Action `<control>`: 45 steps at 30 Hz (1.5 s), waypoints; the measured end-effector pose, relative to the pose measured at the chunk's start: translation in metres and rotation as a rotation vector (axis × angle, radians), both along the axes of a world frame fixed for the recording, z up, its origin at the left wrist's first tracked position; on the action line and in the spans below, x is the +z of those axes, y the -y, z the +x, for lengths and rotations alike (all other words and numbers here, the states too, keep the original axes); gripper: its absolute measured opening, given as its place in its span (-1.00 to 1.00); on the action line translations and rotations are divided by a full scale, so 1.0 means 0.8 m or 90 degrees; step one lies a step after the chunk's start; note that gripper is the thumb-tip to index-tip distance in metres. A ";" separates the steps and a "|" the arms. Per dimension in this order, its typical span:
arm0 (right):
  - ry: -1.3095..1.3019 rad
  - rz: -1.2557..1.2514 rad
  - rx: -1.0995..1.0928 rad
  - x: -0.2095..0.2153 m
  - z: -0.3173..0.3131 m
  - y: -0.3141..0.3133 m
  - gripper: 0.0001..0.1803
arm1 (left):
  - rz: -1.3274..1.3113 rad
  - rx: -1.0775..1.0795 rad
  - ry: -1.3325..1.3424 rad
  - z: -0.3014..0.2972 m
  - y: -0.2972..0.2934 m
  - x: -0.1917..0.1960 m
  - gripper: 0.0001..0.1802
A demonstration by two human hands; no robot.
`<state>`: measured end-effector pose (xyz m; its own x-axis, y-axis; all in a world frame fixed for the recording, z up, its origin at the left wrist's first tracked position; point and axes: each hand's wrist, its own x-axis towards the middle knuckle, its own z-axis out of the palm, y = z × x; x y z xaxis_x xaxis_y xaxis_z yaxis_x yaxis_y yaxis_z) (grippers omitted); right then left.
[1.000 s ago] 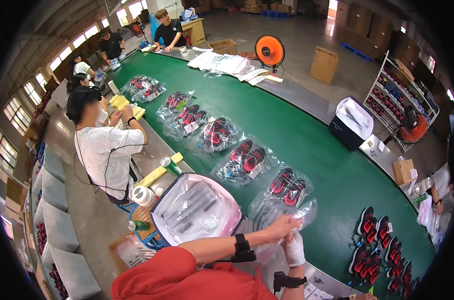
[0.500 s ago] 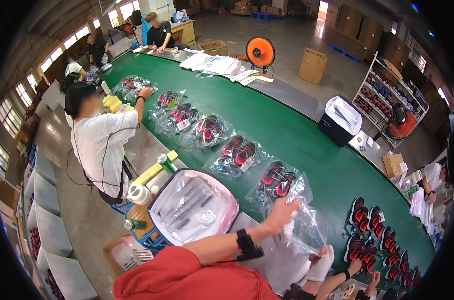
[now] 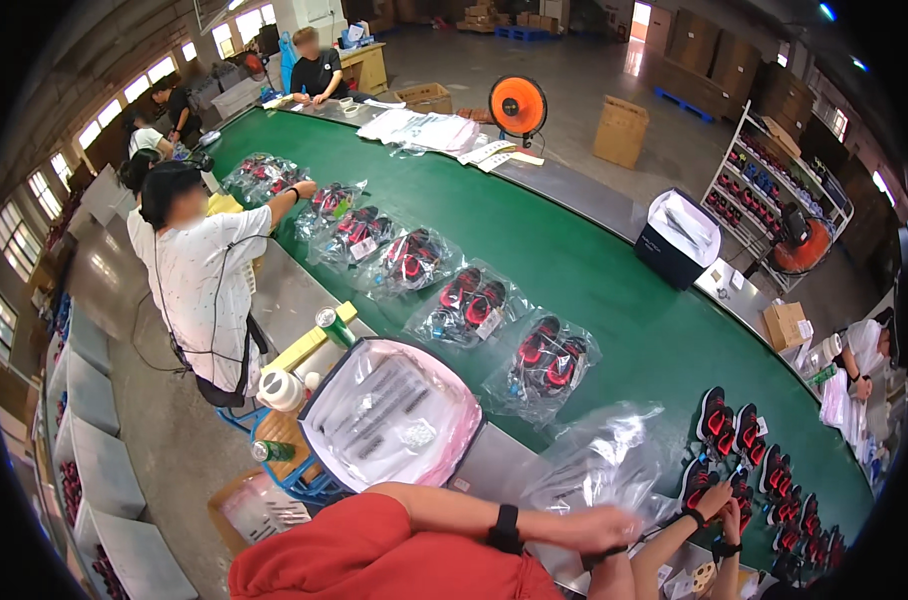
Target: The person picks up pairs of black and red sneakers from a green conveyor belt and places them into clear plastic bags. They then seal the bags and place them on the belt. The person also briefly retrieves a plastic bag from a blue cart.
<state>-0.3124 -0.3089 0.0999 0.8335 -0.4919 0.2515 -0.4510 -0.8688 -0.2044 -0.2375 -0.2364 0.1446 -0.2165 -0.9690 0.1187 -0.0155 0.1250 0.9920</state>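
Observation:
My left hand [image 3: 602,527], below a black wristband, is blurred and reaches across the near table edge; its fingers do not show clearly. My right forearm [image 3: 612,580] comes up from the lower edge with a black band, and its hand is mostly hidden behind my left one. Just beyond my hands, a clear plastic bag [image 3: 609,460] lies loosely puffed up over the green belt's near edge. A bagged pair of black and red shoes [image 3: 546,365] lies farther left on the green belt [image 3: 584,270]. Unbagged black and red shoes [image 3: 716,425] stand in rows to the right.
A co-worker's hands [image 3: 716,500] touch shoes at my right. Beside me on the left stands a bin of plastic bags [image 3: 384,420]. More bagged shoes [image 3: 414,258] line the belt toward a person in white [image 3: 199,285]. A dark bin [image 3: 680,240] stands across the belt.
My hands have left the clear bag, which now lies at the belt's edge. My left hand has moved down and right. The co-worker's hands have moved up onto the shoes.

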 end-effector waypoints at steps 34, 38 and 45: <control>-0.268 0.108 -0.542 -0.137 -0.141 0.407 -0.33 | 0.294 0.382 0.159 0.122 0.139 -0.061 -0.76; -0.148 -0.041 -0.478 -0.164 -0.120 0.411 -0.52 | 0.324 0.372 0.131 0.130 0.148 -0.062 -0.76; 0.073 0.260 -0.571 -0.152 -0.083 0.452 -0.60 | 0.337 0.408 0.045 0.159 0.135 -0.069 -0.73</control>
<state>-0.3787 -0.6708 -0.0221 0.0917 -0.9955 -0.0219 -0.8662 -0.0689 -0.4949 -0.1107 -0.3447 0.0894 0.4065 -0.8307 -0.3803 0.0109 -0.4118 0.9112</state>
